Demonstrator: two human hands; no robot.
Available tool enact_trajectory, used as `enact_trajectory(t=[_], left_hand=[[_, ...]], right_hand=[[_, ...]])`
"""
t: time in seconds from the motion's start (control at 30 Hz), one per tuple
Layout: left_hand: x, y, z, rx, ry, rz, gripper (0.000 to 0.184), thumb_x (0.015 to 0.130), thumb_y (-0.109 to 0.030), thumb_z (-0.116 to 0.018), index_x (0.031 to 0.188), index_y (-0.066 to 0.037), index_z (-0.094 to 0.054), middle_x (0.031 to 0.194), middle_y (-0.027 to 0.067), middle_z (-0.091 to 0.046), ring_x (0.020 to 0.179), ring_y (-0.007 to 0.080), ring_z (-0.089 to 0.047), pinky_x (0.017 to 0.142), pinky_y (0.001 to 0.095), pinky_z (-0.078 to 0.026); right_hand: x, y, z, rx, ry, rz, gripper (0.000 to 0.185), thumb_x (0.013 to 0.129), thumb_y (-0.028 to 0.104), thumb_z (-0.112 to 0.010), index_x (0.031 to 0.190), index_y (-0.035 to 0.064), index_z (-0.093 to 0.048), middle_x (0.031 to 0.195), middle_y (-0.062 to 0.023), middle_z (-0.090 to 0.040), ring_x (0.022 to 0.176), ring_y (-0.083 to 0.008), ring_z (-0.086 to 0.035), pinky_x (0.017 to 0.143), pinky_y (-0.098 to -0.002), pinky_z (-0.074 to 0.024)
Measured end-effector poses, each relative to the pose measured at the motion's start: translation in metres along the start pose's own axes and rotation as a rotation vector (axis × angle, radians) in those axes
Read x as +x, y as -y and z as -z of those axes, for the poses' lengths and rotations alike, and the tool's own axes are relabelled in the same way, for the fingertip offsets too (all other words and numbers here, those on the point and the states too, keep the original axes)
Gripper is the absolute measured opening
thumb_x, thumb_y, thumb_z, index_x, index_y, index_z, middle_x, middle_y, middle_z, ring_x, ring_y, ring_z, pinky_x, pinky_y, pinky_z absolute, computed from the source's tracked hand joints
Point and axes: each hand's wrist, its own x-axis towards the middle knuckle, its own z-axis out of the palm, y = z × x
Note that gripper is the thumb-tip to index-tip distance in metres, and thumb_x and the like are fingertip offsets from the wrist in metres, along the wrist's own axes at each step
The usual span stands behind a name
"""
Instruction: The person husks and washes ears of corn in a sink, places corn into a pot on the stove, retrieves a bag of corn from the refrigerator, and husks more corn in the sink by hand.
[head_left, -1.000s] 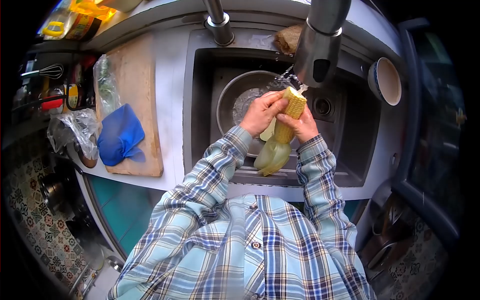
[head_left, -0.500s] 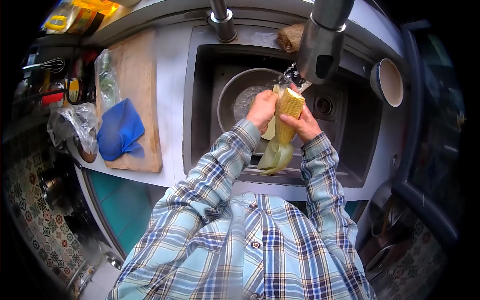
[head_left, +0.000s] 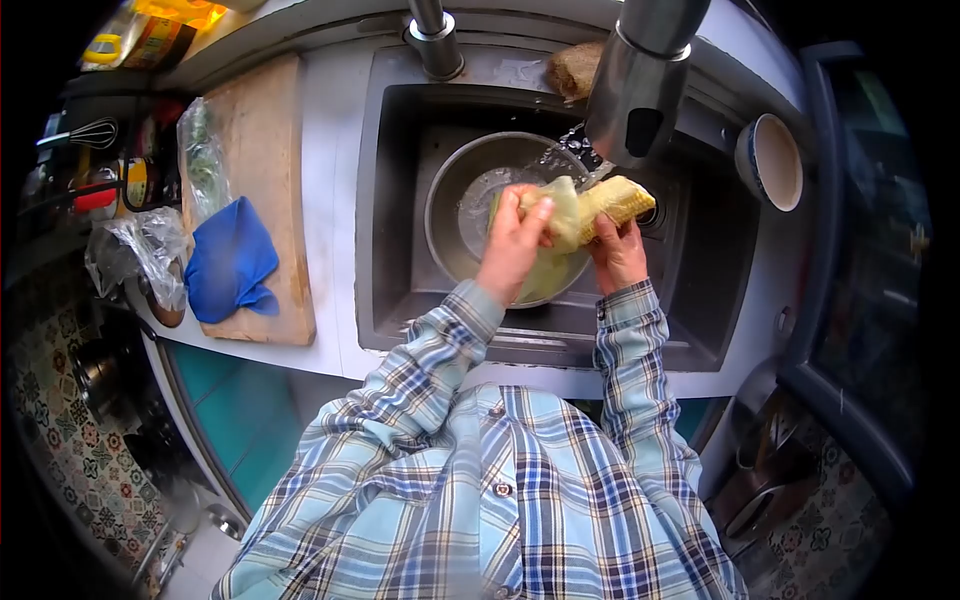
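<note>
Pinching corn husk (head_left: 566, 208) with left hand (head_left: 516, 240), gripping corn cob (head_left: 627, 196) with right hand (head_left: 621, 252); probably light, stiff beneath soft husk, slippery; best held mid-cob, right of left hand.

Room to pass lies along the right side of the sink (head_left: 700, 300), while the corn cob (head_left: 622, 203), faucet head (head_left: 637, 95) (water streaming from it) and metal bowl (head_left: 442, 215) obstruct its middle and left
</note>
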Motion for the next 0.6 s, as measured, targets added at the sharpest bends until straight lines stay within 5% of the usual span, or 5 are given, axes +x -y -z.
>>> enact_trajectory(t=[0.07,0.17,0.4,0.6], left_hand=[[-0.002,-0.016,-0.017,0.624,-0.021,-0.274,0.04,0.081,-0.017,-0.061,0.117,-0.004,-0.048,0.114,0.0125,-0.052,0.101,0.0214,-0.053,0.084,0.0309,-0.043],[0.019,-0.001,-0.023,0.761,0.05,-0.538,0.038,0.08,-0.019,-0.063,0.112,-0.002,-0.055,0.113,0.0125,-0.053,0.101,0.0182,-0.053,0.084,0.0275,-0.043],[0.024,0.009,-0.022,0.15,0.11,-0.285,0.031,0.082,-0.017,-0.061,0.105,0.003,-0.058,0.097,0.0081,-0.062,0.09,0.0136,-0.057,0.078,0.0243,-0.045],[0.04,0.018,-0.027,0.568,-0.304,-0.267,0.023,0.09,-0.021,-0.049,0.092,0.002,-0.057,0.084,0.006,-0.061,0.076,0.0121,-0.055,0.067,0.0262,-0.045]], right_hand=[[0.003,-0.001,-0.001,-0.19,-0.03,0.021,0.056,0.075,0.018,-0.071,0.121,0.0055,-0.041,0.112,-0.0071,-0.052,0.104,-0.0175,-0.05,0.089,-0.031,-0.0406],[0.007,-0.011,0.002,-0.352,0.002,0.132,0.06,0.072,0.021,-0.073,0.121,0.0044,-0.042,0.113,-0.0065,-0.052,0.103,-0.0158,-0.05,0.087,-0.028,-0.0411],[0.001,0.006,-0.012,-0.3,-0.03,0.11,0.06,0.07,0.011,-0.074,0.121,0.0035,-0.042,0.111,-0.0071,-0.053,0.101,-0.0159,-0.052,0.089,-0.0278,-0.0409],[0.0,-0.004,-0.011,-0.218,-0.073,0.114,0.06,0.071,0.007,-0.072,0.121,0.0033,-0.041,0.111,-0.007,-0.053,0.102,-0.0157,-0.051,0.09,-0.0287,-0.0401]])
